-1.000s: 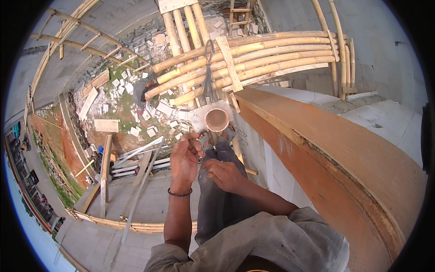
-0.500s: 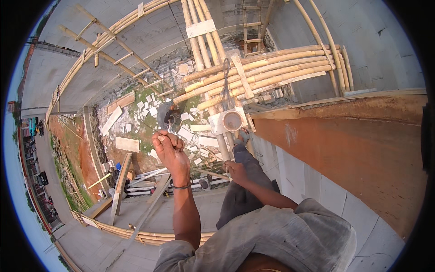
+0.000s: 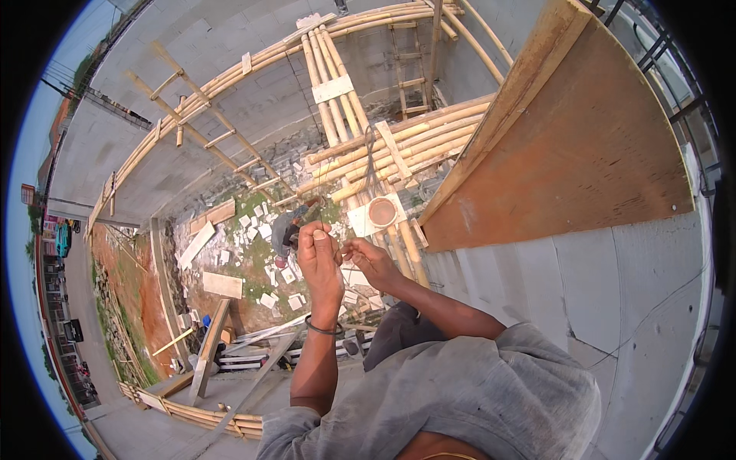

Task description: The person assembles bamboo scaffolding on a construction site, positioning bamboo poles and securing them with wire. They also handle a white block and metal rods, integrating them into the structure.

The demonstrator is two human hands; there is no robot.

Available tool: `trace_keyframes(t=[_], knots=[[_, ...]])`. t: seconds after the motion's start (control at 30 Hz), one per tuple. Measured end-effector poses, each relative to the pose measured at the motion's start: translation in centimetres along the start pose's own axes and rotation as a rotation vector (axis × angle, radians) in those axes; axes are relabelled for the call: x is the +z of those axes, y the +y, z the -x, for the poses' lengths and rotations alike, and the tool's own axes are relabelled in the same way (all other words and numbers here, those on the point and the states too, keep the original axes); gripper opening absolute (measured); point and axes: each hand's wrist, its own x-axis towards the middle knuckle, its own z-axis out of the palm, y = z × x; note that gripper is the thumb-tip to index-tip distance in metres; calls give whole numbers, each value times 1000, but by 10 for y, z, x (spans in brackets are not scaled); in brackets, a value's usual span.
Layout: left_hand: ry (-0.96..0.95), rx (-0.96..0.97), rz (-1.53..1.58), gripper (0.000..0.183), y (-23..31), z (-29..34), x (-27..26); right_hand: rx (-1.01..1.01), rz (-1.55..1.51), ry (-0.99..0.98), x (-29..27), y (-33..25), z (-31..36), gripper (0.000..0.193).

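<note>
My left hand (image 3: 320, 264) is raised in front of me, fingers curled into a fist with the thumb on top. A dark band circles its wrist. Close beside it, my right hand (image 3: 373, 264) has its fingers bent in a pinch toward the left one. Whatever they hold is too thin or too hidden to make out. Just beyond the hands, a round tub (image 3: 381, 213) with brownish contents sits on a pale board (image 3: 358, 222) over bamboo poles. A bundle of thin wire (image 3: 371, 165) lies across the poles behind it.
Bamboo scaffolding poles (image 3: 414, 142) cross ahead, and a bamboo ladder (image 3: 218, 138) leans at left. To my right, a brown wooden panel (image 3: 567, 146) stands above a grey block wall (image 3: 598, 284). Far below, a person (image 3: 285, 230) bends among broken white blocks (image 3: 264, 230).
My right hand has come up from beside my leg to meet the left one. The left hand has shifted slightly right. The view has turned, so the brown panel appears steeper.
</note>
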Motion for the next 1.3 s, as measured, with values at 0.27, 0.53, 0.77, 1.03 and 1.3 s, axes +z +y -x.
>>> trace_keyframes(t=[0.27,0.53,0.77,1.03,1.3], knots=[[-181,-340,-170,19,29,111,-23,-772,861,178,-59,-112,8,46],[-420,-406,-482,22,25,203,-8,-607,880,-25,-83,-121,139,23],[-427,-242,-576,21,7,226,24,-252,655,154,-89,-147,195,35],[-556,-306,-541,21,6,241,35,223,248,302,-101,-169,246,31],[-729,-719,-242,23,-2,259,36,-421,1095,137,-115,-177,284,22]])
